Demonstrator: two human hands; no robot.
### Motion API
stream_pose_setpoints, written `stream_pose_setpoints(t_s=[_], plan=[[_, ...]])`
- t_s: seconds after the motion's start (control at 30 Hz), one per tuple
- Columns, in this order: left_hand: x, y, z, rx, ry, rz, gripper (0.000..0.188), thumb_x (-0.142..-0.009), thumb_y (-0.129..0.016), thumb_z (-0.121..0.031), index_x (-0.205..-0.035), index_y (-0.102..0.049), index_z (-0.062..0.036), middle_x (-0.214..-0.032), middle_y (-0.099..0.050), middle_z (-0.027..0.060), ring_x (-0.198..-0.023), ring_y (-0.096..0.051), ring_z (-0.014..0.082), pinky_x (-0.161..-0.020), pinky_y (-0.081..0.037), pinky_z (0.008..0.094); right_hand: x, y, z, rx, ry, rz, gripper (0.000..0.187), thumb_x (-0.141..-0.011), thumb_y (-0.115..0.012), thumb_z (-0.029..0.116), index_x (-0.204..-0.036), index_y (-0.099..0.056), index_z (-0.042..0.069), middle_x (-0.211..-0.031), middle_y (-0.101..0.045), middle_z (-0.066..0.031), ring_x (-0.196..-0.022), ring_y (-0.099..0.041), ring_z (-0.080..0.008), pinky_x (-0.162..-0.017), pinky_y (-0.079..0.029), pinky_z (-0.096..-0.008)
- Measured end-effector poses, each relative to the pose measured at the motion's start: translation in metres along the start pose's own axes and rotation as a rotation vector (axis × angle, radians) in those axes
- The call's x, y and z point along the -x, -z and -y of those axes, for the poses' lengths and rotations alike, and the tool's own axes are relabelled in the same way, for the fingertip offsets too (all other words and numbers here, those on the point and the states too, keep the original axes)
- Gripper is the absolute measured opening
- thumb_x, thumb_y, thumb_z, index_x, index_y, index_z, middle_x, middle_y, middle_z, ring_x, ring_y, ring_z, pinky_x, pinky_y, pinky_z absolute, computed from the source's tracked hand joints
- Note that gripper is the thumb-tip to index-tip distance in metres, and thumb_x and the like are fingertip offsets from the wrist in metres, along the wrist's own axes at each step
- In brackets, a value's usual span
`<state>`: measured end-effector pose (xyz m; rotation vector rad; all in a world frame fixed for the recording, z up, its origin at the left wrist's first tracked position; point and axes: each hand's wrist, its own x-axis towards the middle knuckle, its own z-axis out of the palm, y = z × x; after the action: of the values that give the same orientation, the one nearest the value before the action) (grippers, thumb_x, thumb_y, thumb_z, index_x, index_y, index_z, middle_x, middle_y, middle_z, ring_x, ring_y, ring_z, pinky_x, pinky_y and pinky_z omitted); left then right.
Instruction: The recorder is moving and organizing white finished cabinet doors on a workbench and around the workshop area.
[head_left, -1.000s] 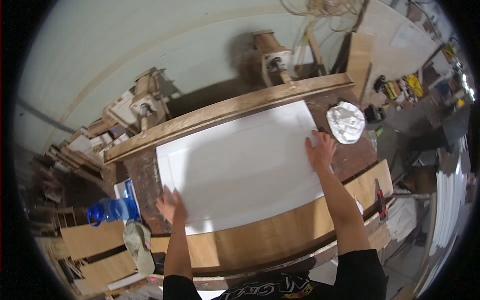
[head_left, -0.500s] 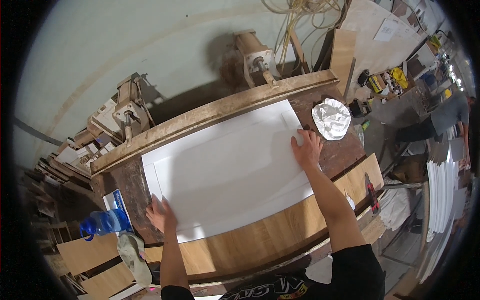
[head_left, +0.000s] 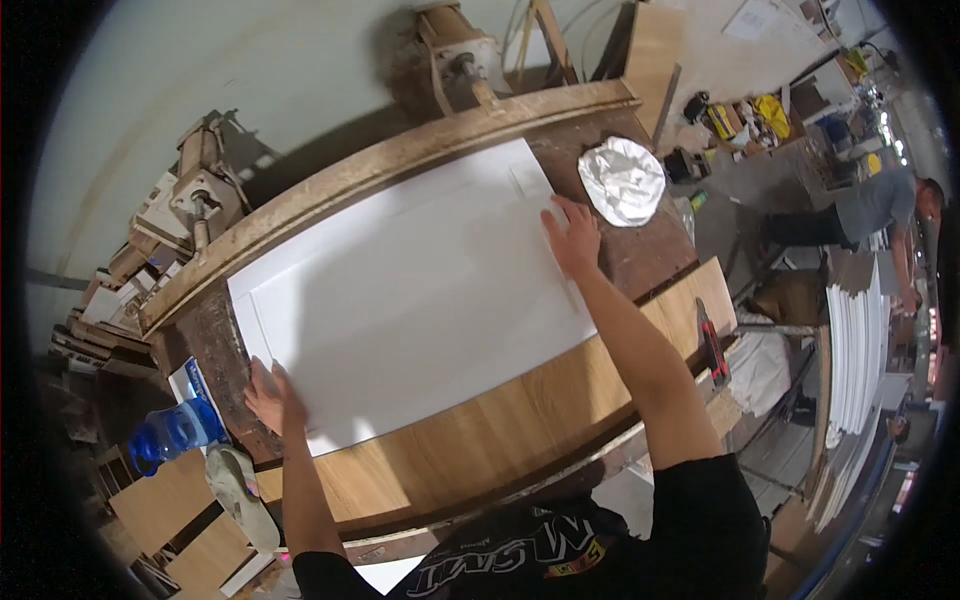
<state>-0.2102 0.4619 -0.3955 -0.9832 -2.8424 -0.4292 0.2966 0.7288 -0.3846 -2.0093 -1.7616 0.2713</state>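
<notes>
A white rectangular panel (head_left: 420, 300) with a raised border lies flat on the brown workbench (head_left: 640, 262), its far edge along a wooden bar (head_left: 400, 165). At the panel's left edge, near the front corner, rests my left hand (head_left: 276, 400), fingers apart. My right hand (head_left: 575, 238) touches the right edge with its thumb and fingers spread. Neither hand wraps round the panel. A wood-grain board (head_left: 500, 425) runs along the near side, partly under my right forearm. Just beyond my right hand sits a crumpled silvery-white round bundle (head_left: 622, 182).
Two piston clamps (head_left: 205, 195) stand behind the bar. A red utility knife (head_left: 712, 345) lies on the board's right end. At left are a blue water bottle (head_left: 175, 437) and a pale cap-like item (head_left: 240, 495). Another person (head_left: 870, 210) bends near stacked white panels (head_left: 855, 350).
The view has shifted, so the bench and panel appear farther up and left. Both hands stay at the same panel edges. The other person's arm and head show more.
</notes>
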Motion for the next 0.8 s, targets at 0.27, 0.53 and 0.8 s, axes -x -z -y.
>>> stream_pose_setpoints(t_s=[0.27,0.53,0.8], plan=[[-0.085,-0.032,0.061,0.712,0.203,0.408,0.047,-0.094,-0.064,-0.041,-0.116,-0.070,0.0005,-0.106,-0.072,0.0161,-0.092,-0.067,0.0286,-0.083,-0.053,0.0398,-0.054,0.000,-0.039,-0.579,-0.182,0.428,0.049,-0.093,-0.066,0.043,-0.123,-0.069,0.004,-0.112,-0.073,-0.0134,-0.108,-0.066,-0.0226,-0.094,-0.049,-0.0333],[-0.084,0.011,0.043,1.217,0.452,0.711,0.044,-0.096,-0.059,-0.036,-0.119,-0.066,0.0004,-0.110,-0.069,0.0081,-0.097,-0.065,0.0186,-0.086,-0.051,0.0336,-0.046,0.007,-0.043,-0.817,-0.237,0.394,0.045,-0.093,-0.067,0.030,-0.129,-0.065,0.003,-0.119,-0.068,-0.0079,-0.113,-0.060,-0.0179,-0.097,-0.046,-0.0309],[-0.011,0.169,0.075,1.395,0.331,0.533,0.046,-0.101,-0.052,-0.043,-0.133,-0.055,-0.0099,-0.132,-0.054,0.0055,-0.122,-0.050,0.0212,-0.104,-0.040,0.0393,0.042,0.195,0.001,-1.056,-0.209,0.247,0.035,-0.096,-0.060,0.015,-0.130,-0.064,0.007,-0.108,-0.064,0.0029,-0.100,-0.055,-0.0091,-0.091,-0.043,-0.0251]])
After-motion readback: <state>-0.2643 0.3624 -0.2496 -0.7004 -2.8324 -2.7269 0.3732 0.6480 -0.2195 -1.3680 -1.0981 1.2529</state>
